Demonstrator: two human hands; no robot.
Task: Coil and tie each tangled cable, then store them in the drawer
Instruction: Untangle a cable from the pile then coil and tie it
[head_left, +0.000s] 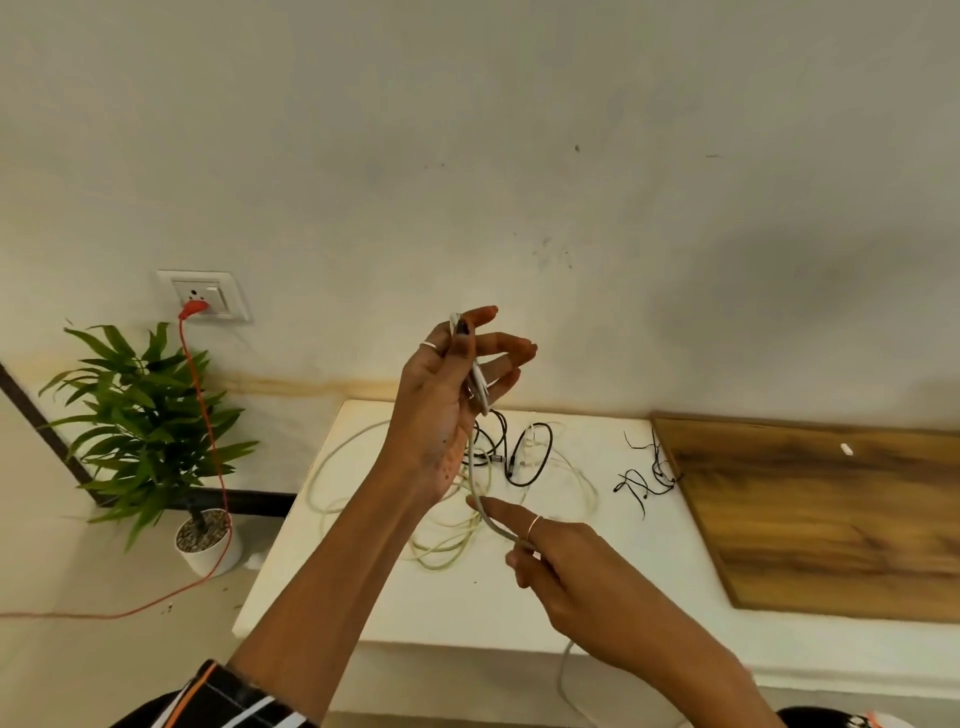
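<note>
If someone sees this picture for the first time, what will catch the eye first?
Two bare hands at centre: the left hand raised, pinching a white cable that runs down to the right hand. Behind them, tangled cables lie on a white table. At left, an orange cord hangs from a wall socket.

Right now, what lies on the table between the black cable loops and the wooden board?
In the head view, a small tangle of thin black wire lies between the black cable loops and the wooden board, on the white table.

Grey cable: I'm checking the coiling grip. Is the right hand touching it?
Touching. The head view shows the right hand pinching the grey cable, which runs up to the left hand.
</note>
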